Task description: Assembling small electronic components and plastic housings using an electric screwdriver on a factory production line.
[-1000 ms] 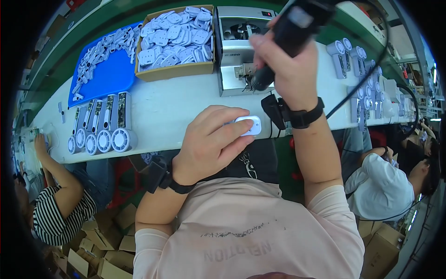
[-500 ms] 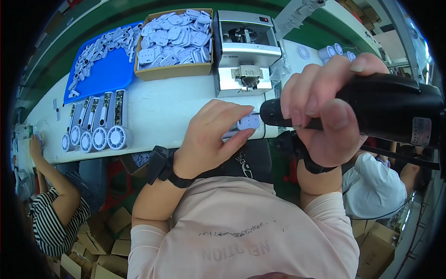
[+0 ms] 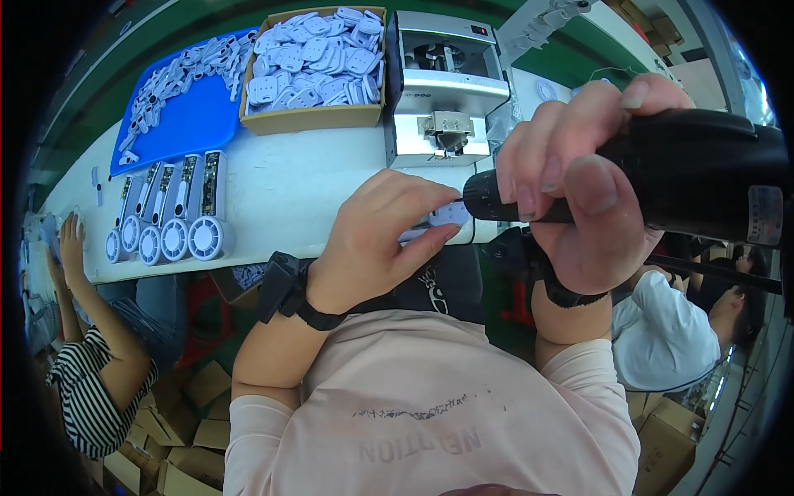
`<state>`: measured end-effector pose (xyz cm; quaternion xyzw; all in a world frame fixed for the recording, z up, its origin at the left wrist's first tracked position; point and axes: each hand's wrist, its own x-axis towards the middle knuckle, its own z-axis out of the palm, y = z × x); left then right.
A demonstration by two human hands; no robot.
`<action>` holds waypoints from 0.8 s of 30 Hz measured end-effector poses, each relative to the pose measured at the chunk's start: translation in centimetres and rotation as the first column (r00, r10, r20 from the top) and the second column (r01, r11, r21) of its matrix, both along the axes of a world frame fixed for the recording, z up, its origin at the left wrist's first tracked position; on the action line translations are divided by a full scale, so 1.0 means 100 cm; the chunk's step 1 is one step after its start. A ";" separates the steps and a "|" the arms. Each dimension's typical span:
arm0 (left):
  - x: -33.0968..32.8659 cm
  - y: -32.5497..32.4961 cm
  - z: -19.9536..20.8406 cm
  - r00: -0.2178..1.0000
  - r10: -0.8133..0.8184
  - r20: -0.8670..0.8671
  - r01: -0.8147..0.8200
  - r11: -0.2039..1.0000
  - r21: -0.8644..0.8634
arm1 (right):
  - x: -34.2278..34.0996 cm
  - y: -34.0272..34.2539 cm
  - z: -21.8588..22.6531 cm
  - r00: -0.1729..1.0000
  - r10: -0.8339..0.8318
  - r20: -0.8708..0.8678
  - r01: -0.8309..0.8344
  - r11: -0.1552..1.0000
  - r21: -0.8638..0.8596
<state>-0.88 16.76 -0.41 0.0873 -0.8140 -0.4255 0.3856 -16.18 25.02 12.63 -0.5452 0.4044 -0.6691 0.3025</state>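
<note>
My right hand [image 3: 579, 178] is wrapped round a black electric screwdriver [image 3: 695, 178], held sideways with its nose toward the left. Thumb and fingers of my left hand [image 3: 385, 227] pinch a small pale lavender plastic part [image 3: 449, 214] near the table's front edge. The screwdriver's tip meets the part by my left fingertips; whether a screw sits there is hidden. Just behind the part stands a silver screw-feeding machine [image 3: 442, 99] with a window in its top.
A cardboard box [image 3: 314, 122] heaped with pale plastic covers stands beside a blue tray [image 3: 194, 132] of small parts. Several fan-headed housings with circuit boards [image 3: 207, 238] lie front left. A co-worker in stripes [image 3: 103, 388] sits left; another in white [image 3: 666, 335] sits right.
The screwdriver and the part have shifted slightly, still together in my hands. The view has tilted a little. At the left, the co-worker's hands have risen.
</note>
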 end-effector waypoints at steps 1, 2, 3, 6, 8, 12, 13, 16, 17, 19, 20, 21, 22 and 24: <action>0.000 0.000 0.000 1.000 0.006 -0.010 -0.006 1.000 -0.002 | 0.001 -0.001 0.001 1.000 -0.001 0.001 0.001 1.000 0.003; -0.001 0.001 0.000 1.000 0.013 -0.020 -0.013 1.000 -0.004 | 0.002 -0.003 0.002 1.000 -0.004 -0.021 0.004 1.000 0.002; -0.001 0.001 0.000 0.999 0.019 -0.030 -0.020 1.000 -0.006 | 0.003 -0.004 0.003 0.999 -0.007 -0.042 0.007 1.000 0.001; -0.004 0.003 0.000 0.998 0.049 -0.029 -0.051 0.998 -0.037 | -0.013 -0.006 -0.006 0.990 0.014 -0.142 -0.018 1.000 -0.024; -0.006 0.002 -0.001 0.997 0.066 -0.031 -0.067 0.996 -0.054 | -0.027 -0.008 -0.017 0.954 0.048 -0.297 -0.072 0.995 -0.072; -0.008 -0.002 -0.004 0.999 0.046 -0.014 -0.047 0.995 -0.082 | -0.023 -0.003 -0.023 0.991 0.065 -0.120 -0.079 0.989 -0.122; -0.008 -0.001 -0.003 0.999 0.030 -0.016 -0.031 0.997 -0.066 | -0.022 -0.002 -0.023 0.990 0.066 -0.121 -0.081 0.989 -0.121; -0.009 0.003 -0.001 1.000 -0.001 -0.020 0.001 0.999 -0.032 | -0.019 0.002 -0.024 0.999 0.023 -0.027 -0.026 0.991 -0.130; -0.009 0.004 0.000 0.999 -0.031 -0.024 0.030 0.999 -0.040 | -0.019 0.003 -0.023 0.999 0.024 -0.026 -0.027 0.991 -0.129; -0.008 0.008 0.002 0.995 -0.093 -0.031 0.091 0.994 -0.054 | -0.020 0.009 -0.019 0.998 0.041 0.047 -0.038 0.997 -0.065; -0.007 0.009 0.001 0.995 -0.093 -0.030 0.091 0.994 -0.052 | -0.020 0.010 -0.018 0.995 0.048 0.085 -0.045 0.998 -0.034; -0.006 0.012 -0.002 0.996 -0.076 -0.038 0.073 0.995 -0.064 | -0.020 0.010 -0.019 0.995 0.048 0.086 -0.046 0.998 -0.033; -0.005 0.014 -0.004 0.997 -0.058 -0.047 0.054 0.996 -0.077 | -0.020 0.010 -0.022 0.996 0.056 0.075 -0.051 0.997 -0.059; -0.004 0.013 -0.005 0.998 -0.037 -0.058 0.031 0.995 -0.093 | -0.021 0.009 -0.026 0.996 0.071 0.051 -0.065 0.991 -0.116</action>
